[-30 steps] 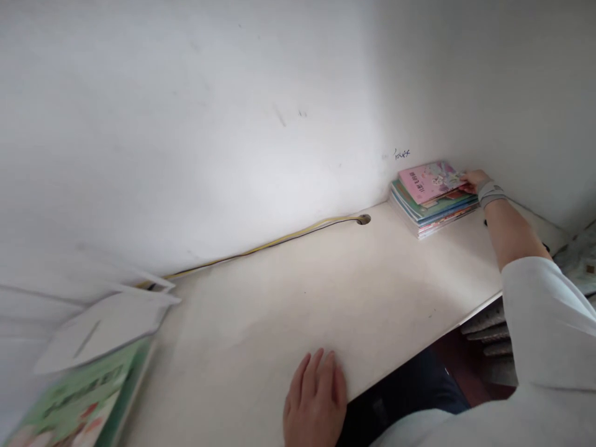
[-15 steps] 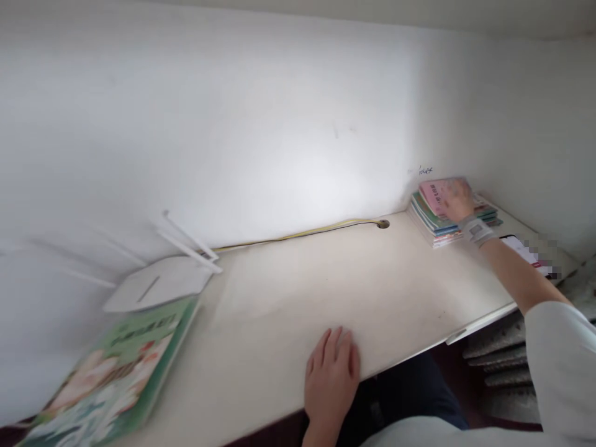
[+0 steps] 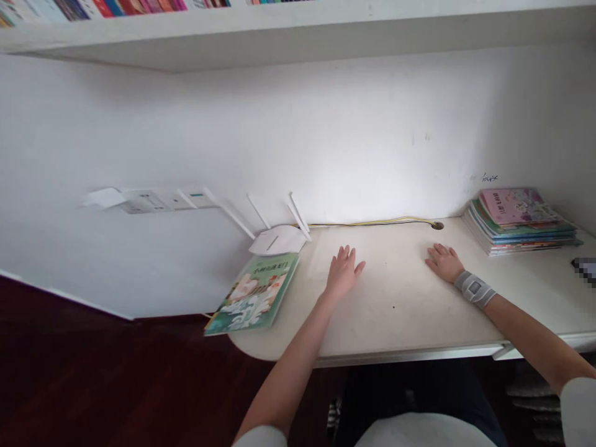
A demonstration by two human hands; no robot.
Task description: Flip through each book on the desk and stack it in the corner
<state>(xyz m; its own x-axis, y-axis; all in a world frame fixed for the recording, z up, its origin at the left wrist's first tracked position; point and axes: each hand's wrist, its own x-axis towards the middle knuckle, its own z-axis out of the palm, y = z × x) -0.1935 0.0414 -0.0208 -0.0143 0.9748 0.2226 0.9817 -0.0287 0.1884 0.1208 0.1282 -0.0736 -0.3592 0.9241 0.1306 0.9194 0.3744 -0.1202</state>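
Note:
My left hand (image 3: 343, 272) lies flat on the white desk (image 3: 395, 310), fingers spread, holding nothing. A green picture book (image 3: 254, 293) lies just to its left, hanging over the desk's end. My right hand (image 3: 444, 261) also rests open on the desk, palm down, with a grey band on the wrist. A stack of thin colourful books (image 3: 518, 219) with a pink one on top sits to its right, in the corner by the wall, apart from the hand.
A white router (image 3: 277, 238) with several antennas stands against the wall behind the green book. A yellow cable (image 3: 372, 222) runs along the wall to a desk hole (image 3: 437, 225). Wall sockets (image 3: 153, 200) are at left; a bookshelf (image 3: 288, 31) hangs overhead. Dark red floor lies lower left.
My right hand has left the book stack and come down flat on the desk. My left hand has slid forward. The view has pulled back and up, showing the shelf and floor.

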